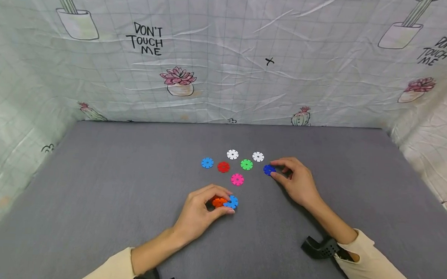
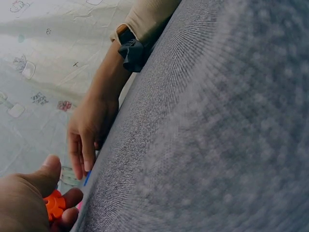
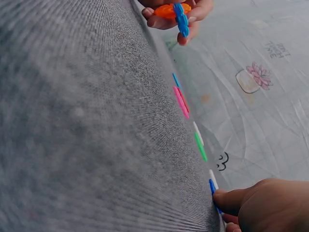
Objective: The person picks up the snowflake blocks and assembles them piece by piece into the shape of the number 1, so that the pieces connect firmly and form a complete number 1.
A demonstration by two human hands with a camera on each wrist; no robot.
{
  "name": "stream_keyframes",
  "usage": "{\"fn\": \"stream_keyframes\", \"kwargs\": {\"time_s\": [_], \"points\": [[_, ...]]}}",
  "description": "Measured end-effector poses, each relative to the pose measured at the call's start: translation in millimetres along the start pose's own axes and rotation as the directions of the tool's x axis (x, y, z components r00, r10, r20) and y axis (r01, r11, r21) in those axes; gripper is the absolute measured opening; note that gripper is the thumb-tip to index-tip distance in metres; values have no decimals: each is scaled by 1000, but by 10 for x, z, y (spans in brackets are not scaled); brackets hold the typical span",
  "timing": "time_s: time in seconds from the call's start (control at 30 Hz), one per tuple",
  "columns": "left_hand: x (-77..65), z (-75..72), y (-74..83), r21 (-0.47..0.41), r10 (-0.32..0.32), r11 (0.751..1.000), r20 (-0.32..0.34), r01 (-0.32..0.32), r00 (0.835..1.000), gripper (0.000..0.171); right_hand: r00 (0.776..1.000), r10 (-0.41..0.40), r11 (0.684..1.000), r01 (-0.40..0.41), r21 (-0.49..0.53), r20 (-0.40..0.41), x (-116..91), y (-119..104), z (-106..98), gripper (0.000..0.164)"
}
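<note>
On the near side of the pink disc (image 1: 234,180), left hand (image 1: 198,209), fingers curled, grips orange disc (image 1: 217,203) joined to blue disc (image 1: 233,203), one join done; right of pink, right hand (image 1: 299,182) pinches navy disc (image 1: 268,170); pink plus five loose discs (image 1: 220,167) beyond it unjoined.

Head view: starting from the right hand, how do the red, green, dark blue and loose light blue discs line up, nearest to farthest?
1. Dark blue disc: at the fingertips of the right hand.
2. Green disc: left of the dark blue one.
3. Red disc: left of the green one.
4. Light blue disc: left of the red one.
</note>
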State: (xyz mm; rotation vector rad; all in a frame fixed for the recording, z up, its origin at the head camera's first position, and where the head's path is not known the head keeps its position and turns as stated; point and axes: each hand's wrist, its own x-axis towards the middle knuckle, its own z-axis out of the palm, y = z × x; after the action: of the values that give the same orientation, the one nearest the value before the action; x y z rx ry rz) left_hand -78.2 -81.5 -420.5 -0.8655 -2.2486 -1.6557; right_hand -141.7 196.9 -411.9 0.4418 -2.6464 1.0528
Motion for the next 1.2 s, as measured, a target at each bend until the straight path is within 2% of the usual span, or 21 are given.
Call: {"fn": "stream_keyframes", "kwargs": {"time_s": [0.2, 0.5, 0.77, 0.93, 1.2], "points": [[-18, -5, 31, 13, -36, 999, -10, 36, 999, 24, 999, -4, 1000, 4, -2, 39, -2, 5, 35, 27], [22, -24, 237, 28, -41, 999, -35, 42, 999, 26, 995, 24, 1000, -23, -9, 94, 0, -51, 33, 29], [-4, -4, 60, 26, -40, 999, -5, 40, 999, 22, 994, 9, 999, -6, -31, 105, 0, -99, 51, 30], [13, -1, 90, 15, -30, 999, 1, 30, 1000, 23, 994, 17, 1000, -15, -20, 108, -10, -119, 24, 27], [14, 31, 2, 20, -18, 1000, -11, 18, 1000, 29, 998, -48, 997, 45, 60, 36, -13, -82, 32, 28]]}}
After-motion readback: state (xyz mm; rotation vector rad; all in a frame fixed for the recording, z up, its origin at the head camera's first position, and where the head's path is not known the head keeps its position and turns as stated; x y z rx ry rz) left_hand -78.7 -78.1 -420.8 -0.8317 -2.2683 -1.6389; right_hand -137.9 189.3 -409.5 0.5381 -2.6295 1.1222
